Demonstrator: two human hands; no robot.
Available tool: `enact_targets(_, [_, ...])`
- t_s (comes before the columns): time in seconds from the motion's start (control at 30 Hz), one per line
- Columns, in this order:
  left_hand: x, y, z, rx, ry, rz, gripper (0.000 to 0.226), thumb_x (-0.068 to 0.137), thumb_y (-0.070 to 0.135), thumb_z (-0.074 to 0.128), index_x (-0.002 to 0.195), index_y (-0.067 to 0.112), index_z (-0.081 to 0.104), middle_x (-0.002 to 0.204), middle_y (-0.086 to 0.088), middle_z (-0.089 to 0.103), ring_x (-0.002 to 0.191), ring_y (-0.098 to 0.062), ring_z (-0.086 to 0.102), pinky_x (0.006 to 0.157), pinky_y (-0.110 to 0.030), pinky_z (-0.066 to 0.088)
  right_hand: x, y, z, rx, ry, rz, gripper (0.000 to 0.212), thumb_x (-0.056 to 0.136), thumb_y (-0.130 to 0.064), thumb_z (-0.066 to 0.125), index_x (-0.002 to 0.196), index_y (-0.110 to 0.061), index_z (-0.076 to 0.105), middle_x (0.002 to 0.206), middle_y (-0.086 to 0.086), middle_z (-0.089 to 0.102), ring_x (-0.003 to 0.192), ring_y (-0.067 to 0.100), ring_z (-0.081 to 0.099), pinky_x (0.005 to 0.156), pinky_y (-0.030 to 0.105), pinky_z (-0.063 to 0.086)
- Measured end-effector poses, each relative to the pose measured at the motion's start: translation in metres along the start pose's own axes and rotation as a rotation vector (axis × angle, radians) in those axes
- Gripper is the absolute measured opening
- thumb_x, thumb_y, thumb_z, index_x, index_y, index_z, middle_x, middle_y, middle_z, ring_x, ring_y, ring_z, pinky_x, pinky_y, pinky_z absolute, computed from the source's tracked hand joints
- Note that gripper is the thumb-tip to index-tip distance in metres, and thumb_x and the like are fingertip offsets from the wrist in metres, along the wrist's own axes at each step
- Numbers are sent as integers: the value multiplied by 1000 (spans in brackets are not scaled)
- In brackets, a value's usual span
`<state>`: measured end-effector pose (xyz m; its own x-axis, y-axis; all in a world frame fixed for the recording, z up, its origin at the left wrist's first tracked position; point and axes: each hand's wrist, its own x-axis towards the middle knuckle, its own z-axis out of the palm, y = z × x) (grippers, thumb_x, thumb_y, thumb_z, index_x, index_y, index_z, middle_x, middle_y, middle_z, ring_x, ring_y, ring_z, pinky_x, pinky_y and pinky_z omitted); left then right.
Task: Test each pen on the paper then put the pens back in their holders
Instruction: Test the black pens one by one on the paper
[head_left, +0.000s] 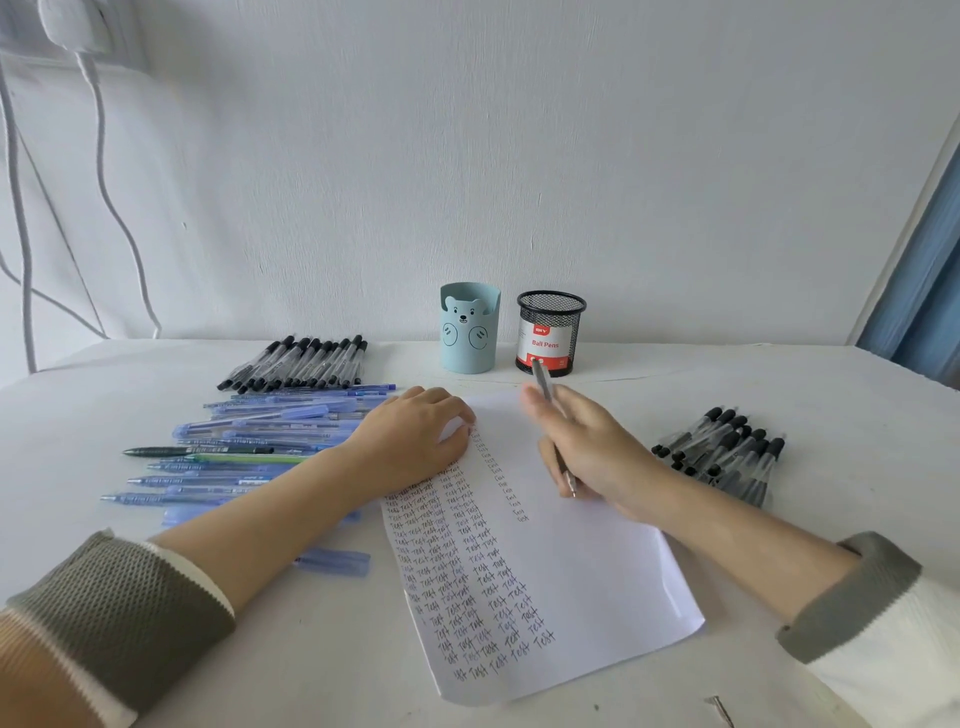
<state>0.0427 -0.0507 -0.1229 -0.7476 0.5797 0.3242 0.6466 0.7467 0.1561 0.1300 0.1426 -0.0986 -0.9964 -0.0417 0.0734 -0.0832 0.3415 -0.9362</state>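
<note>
Now: right hand (592, 447) fingers (550, 415) pinch pen (543, 384), barrel slanting away, tip below them on paper (597, 571); left hand (415, 431) presses it.

Noted white table (779, 384) carrying paper (587, 561) at centre, blue pens (270, 431) left, black pens (306, 364) upper left, black pile (727, 452) right, bear holder (469, 332) and mesh holder (550, 332) above centre.

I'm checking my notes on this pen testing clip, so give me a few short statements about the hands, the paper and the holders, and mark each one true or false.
1. The right hand holds a pen over the paper. True.
2. The left hand is raised in the air. False: it rests on the paper, holding nothing.
3. The bear holder is packed full. False: nothing shows above its rim.
4. The paper carries columns of the word Test. True.
</note>
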Motion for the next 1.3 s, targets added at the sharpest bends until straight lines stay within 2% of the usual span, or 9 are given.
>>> enact_targets(0.13, [0,0,1,0,1,5,29,99,36,43,124,30,58,128,8,56,116,-14,47,97,-33,40,1,-5,-9,-96,119,-224,33,104,-43,30,120,-18,45,41,3,49,39,20,50,43,27,38])
enact_targets(0.3, [1,-2,1,3,2,9,29,99,37,43,123,31,57,128,9,56,117,-14,47,93,-31,39,2,1,-26,-875,194,-523,41,102,-51,17,141,-42,22,76,-10,72,73,19,69,69,33,51])
enact_targets(0.4, [2,-4,2,-11,8,-2,27,98,38,45,121,34,58,125,11,56,115,-12,48,86,-30,41,2,1,-26,-987,167,-561,36,104,-44,24,141,-46,25,72,-12,58,66,26,61,60,34,43])
enact_targets(0.5, [5,-7,3,-98,12,-51,22,94,34,50,112,33,63,115,12,59,109,-11,53,85,-33,48,0,2,-26,-975,79,-524,41,104,-36,36,145,-38,39,116,-11,65,100,21,64,74,35,44])
enact_targets(0.63, [8,-16,2,-213,38,-88,17,93,27,55,101,25,69,102,9,62,97,-11,58,88,-36,49,9,20,-22,-928,-285,-363,45,106,-30,32,151,-38,29,161,-9,22,149,5,14,123,33,12])
enact_targets(0.9, [10,-13,-1,-244,81,21,35,94,48,51,100,20,71,97,7,63,88,-10,59,77,-29,49,13,16,-25,-1023,-352,-241,52,105,-23,27,156,-31,16,163,-10,2,148,1,-4,121,35,-13])
enact_targets(1.03, [4,5,-11,-414,-125,195,47,74,66,65,102,29,73,89,11,65,74,-8,58,67,-12,42,12,8,-65,-1269,-137,5,46,98,-13,34,141,-30,43,153,-5,35,144,15,26,116,38,18])
enact_targets(1.2, [5,8,-8,-317,-84,321,22,81,32,77,101,23,77,83,11,63,73,-5,60,66,-8,42,3,3,-79,-1402,-179,330,60,91,2,32,142,-28,38,137,5,45,104,27,53,72,30,41])
enact_targets(1.3, [12,-7,-11,-285,21,333,14,85,21,73,98,21,78,81,12,61,70,-4,59,64,-7,42,9,9,-82,-1432,-136,301,58,88,9,34,138,-17,46,131,9,50,110,27,57,80,32,45])
